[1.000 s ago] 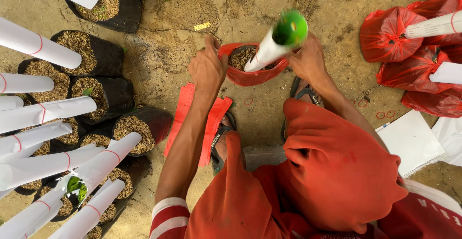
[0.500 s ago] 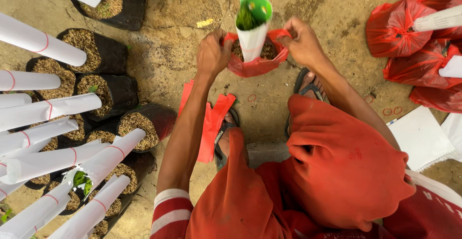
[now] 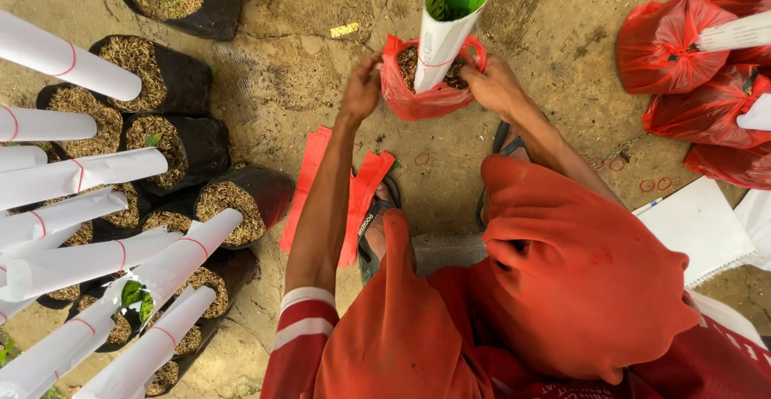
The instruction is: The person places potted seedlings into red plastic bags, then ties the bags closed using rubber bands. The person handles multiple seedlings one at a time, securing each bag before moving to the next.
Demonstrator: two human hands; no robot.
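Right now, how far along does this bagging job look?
Done: three tied red bags with paper tubes lie at right. In hand: the left hand and right hand grip the rim of an open red bag around a seedling in a white paper tube. Left: many tubed seedlings in black bags stand at left without red bags; spare flat red bags and rubber bands wait on the ground.

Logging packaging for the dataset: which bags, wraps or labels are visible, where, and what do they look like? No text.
Red plastic bag: top centre, between left hand and right hand, holds husk.
Paper sleeve: white cone in that bag, green printed lining.
Red bags: right edge, tied shut.
Black grow bags: left, husk-filled.
Flat red bags: ground, centre.
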